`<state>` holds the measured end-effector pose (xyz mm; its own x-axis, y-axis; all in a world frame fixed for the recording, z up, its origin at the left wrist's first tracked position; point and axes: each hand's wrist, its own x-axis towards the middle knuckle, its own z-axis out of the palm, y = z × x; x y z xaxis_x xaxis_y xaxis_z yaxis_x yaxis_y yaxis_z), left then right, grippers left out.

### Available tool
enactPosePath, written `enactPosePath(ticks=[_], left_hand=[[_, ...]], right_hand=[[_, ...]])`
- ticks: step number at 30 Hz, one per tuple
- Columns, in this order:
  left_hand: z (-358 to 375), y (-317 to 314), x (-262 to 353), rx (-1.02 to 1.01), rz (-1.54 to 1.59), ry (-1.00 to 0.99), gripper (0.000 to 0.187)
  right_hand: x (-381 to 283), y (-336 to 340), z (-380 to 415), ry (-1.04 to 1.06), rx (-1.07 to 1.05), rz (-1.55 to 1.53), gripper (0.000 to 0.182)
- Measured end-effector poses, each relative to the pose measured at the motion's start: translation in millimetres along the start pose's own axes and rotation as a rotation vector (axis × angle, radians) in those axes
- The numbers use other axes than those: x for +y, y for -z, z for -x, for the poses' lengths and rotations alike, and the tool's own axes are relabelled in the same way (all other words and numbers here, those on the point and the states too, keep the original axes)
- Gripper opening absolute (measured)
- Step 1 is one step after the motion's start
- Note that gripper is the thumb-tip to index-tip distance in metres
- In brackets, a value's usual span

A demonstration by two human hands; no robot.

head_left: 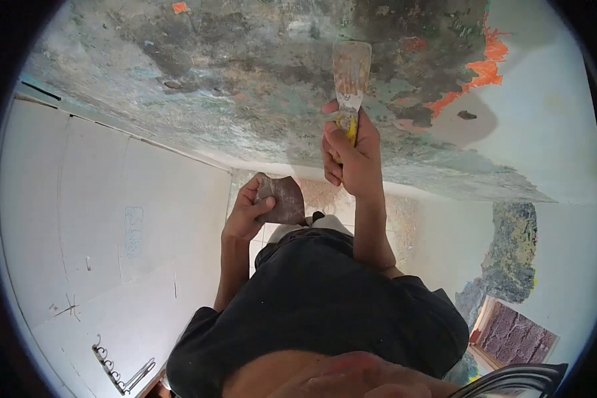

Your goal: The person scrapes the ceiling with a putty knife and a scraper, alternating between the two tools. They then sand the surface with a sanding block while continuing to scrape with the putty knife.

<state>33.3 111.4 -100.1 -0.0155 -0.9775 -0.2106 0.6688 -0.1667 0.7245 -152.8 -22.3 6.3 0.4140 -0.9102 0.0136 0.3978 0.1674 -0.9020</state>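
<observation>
Near the patchy wall [245, 73], the right hand [361, 162] is gripping the scraper [349, 86], the left hand [244, 215] is pinching the dark sheet [286, 200], and too steep pressing could make the blade [353, 63] gouge this wall.

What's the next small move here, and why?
Probably move the scraper right to the ragged orange edge: the right hand holds it blade-forward by the patchy wall, and pale coating lies beyond that edge.
</observation>
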Motion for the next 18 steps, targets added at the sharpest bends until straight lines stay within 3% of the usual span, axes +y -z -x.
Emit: enactPosePath(ticks=[5, 8, 18], left_hand=[[-7, 3, 0, -0.077, 0.018, -0.016, 0.030], [-8, -12, 6, -0.016, -0.017, 0.022, 0.030], [-4, -16, 8, -0.122, -0.192, -0.069, 0.060]], right_hand=[[0, 7, -6, 0.018, -0.013, 0.037, 0.022], [1, 9, -3, 0.023, -0.014, 0.043, 0.024], [-6, 10, -12, 0.024, -0.024, 0.087, 0.021]])
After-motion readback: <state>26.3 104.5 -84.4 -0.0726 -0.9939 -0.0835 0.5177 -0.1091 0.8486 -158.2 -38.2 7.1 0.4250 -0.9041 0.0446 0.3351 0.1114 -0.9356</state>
